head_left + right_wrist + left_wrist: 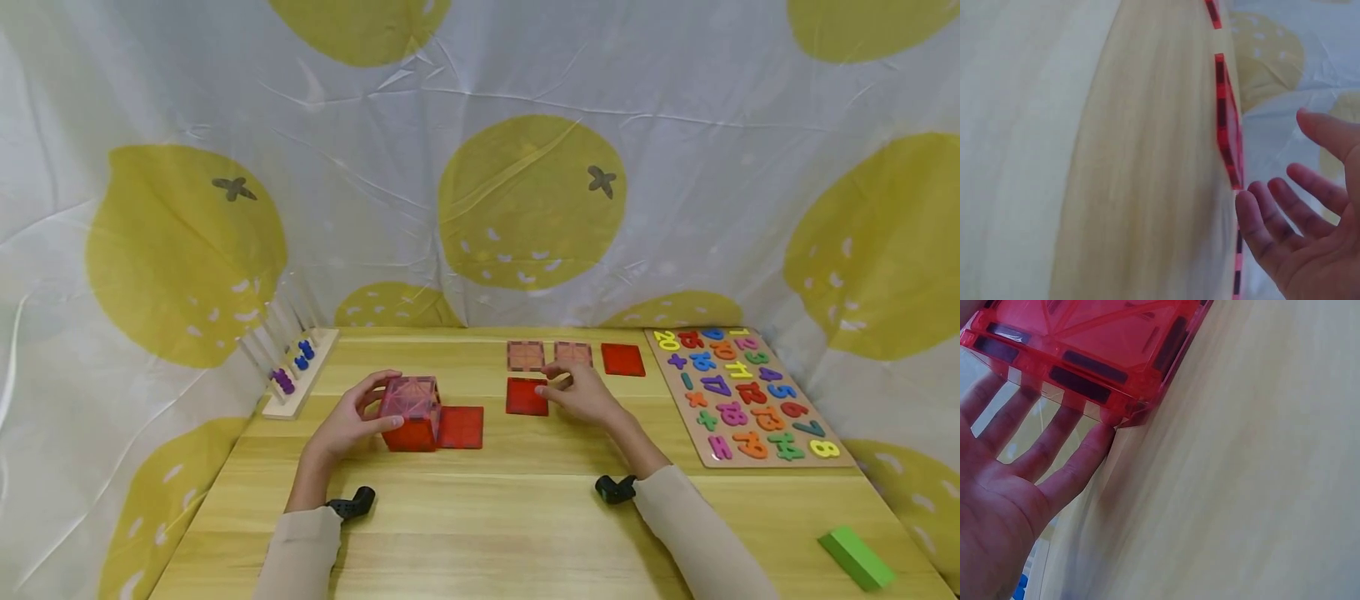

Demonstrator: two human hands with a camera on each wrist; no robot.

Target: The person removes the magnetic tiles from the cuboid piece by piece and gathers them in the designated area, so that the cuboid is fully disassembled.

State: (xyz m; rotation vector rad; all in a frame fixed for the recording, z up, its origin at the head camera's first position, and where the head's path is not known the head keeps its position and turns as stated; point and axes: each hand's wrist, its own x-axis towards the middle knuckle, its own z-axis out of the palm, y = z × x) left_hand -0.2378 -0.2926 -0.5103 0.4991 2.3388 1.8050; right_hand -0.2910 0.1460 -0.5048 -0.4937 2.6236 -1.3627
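Note:
A cube of red, see-through magnetic tiles (412, 433) stands on the table at left of centre. My left hand (345, 427) grips it, thumb at the front and fingers along the far side. In the left wrist view the fingertips (1099, 434) lie against the lower edge of the cube (1104, 337). One flat red tile (462, 427) lies beside the cube's right side. Further right, my right hand (588, 398) is at the right edge of another red tile (523, 397). Its thumb and fingers are spread apart in the right wrist view, fingertips right by a tile (1224, 119).
Along the back lie two paler tiles (525, 356) and a red one (622, 360). A peg stand with beads (303, 392) is at the left, a number puzzle board (693, 446) at the right. A green block (857, 558) lies near the front right corner.

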